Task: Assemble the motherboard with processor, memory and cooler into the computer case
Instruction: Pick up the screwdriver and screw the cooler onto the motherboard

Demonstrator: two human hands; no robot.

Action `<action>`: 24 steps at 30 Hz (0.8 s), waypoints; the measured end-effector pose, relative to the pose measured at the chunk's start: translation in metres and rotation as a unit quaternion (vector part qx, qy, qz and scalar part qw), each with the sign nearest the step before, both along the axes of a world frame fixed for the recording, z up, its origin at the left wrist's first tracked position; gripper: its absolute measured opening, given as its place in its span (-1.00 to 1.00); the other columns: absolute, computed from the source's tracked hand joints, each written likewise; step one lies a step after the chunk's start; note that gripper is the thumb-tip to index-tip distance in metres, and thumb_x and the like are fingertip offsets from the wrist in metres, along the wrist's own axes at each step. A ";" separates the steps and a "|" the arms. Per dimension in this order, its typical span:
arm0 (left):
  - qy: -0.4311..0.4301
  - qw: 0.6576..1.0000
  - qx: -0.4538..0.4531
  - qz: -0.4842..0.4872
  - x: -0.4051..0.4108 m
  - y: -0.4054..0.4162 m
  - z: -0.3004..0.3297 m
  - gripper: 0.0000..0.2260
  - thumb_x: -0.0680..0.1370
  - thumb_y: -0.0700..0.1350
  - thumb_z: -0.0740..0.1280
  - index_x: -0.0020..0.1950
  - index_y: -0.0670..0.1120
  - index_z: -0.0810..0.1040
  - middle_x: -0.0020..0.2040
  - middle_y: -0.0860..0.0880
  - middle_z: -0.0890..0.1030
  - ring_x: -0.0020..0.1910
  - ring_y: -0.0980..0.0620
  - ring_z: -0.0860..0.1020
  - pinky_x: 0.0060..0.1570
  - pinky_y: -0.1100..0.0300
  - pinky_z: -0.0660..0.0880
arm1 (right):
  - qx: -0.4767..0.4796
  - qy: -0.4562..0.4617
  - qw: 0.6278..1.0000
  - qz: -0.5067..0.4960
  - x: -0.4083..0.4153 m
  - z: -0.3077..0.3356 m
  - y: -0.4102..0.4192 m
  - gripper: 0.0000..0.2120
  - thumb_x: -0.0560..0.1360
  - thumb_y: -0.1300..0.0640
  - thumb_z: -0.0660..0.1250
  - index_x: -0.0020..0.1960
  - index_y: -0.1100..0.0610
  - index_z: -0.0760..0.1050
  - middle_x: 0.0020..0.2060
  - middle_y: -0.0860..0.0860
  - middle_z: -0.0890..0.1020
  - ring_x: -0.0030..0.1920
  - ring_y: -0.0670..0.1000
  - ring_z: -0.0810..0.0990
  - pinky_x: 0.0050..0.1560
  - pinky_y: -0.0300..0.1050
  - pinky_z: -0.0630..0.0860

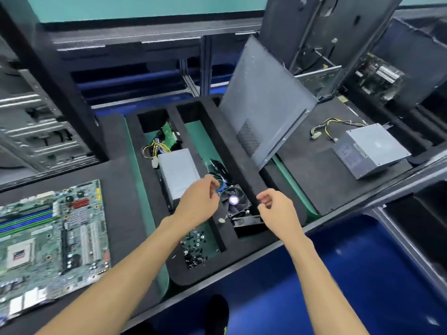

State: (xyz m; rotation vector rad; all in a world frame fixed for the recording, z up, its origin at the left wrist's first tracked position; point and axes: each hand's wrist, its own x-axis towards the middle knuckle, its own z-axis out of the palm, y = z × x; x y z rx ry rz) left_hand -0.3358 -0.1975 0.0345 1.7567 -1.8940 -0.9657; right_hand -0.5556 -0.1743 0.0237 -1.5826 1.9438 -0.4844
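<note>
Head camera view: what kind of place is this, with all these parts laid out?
Probably a computer assembly workstation: a bare motherboard lies on the bench, a foam tray holds a cooler fan and loose screws.

A teal wall (145,6) is being seen running along the back, a black workbench (125,213) is being lit evenly from above, and glossy blue flooring (350,274) is being caught reflecting pale glints below its edge.

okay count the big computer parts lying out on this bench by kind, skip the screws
Motherboard: 1
Power supply units: 2, one in the foam tray, one on the right mat
Cooler fan: 1
Grey side panel: 1
Total: 5
</note>
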 end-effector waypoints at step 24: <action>-0.408 0.906 -0.035 -0.106 -0.091 -0.051 -0.065 -0.37 0.38 0.28 0.36 0.21 -0.19 0.44 0.19 -0.14 0.50 0.20 -0.16 0.41 0.28 -0.02 0.25 | 0.020 -0.027 0.999 0.008 -0.022 -0.039 -0.065 -0.87 0.59 0.10 0.25 -0.02 -0.06 0.57 -0.29 -0.20 0.59 -0.26 -0.19 0.55 -0.32 -0.20 0.42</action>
